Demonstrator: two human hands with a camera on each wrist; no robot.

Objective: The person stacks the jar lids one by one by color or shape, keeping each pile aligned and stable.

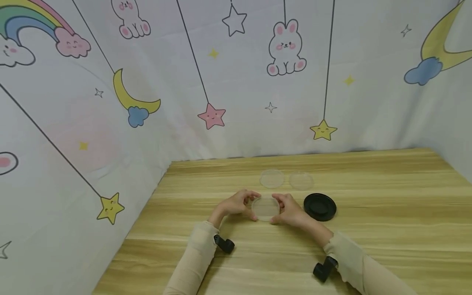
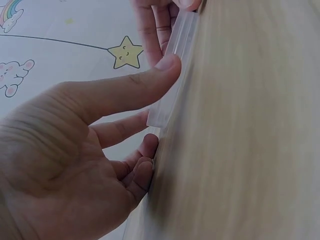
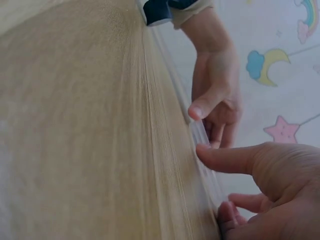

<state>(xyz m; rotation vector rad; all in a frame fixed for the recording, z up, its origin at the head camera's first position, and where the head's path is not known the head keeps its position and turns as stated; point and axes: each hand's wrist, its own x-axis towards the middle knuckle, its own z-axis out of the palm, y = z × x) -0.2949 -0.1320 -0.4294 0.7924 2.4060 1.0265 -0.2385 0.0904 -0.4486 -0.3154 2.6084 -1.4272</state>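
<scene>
A clear, round, shallow petri dish (image 1: 265,209) lies flat at the middle of the wooden table, between both hands. My left hand (image 1: 239,203) holds its left edge, thumb at the near side and forefinger at the far side. On the opposite edge, my right hand (image 1: 290,209) grips the rim with thumb and fingers spread around it. Seen edge-on in the left wrist view, the dish (image 2: 172,80) shows a low, straight wall at the tabletop. The right wrist view has the dish (image 3: 206,160) partly hidden behind the right thumb.
Two thin clear discs (image 1: 272,179) lie side by side farther back on the table (image 1: 206,180). A black round dish-like piece (image 1: 320,207) with a raised centre sits just right of the right hand. A patterned cloth (image 1: 250,90) hangs behind and beside the table.
</scene>
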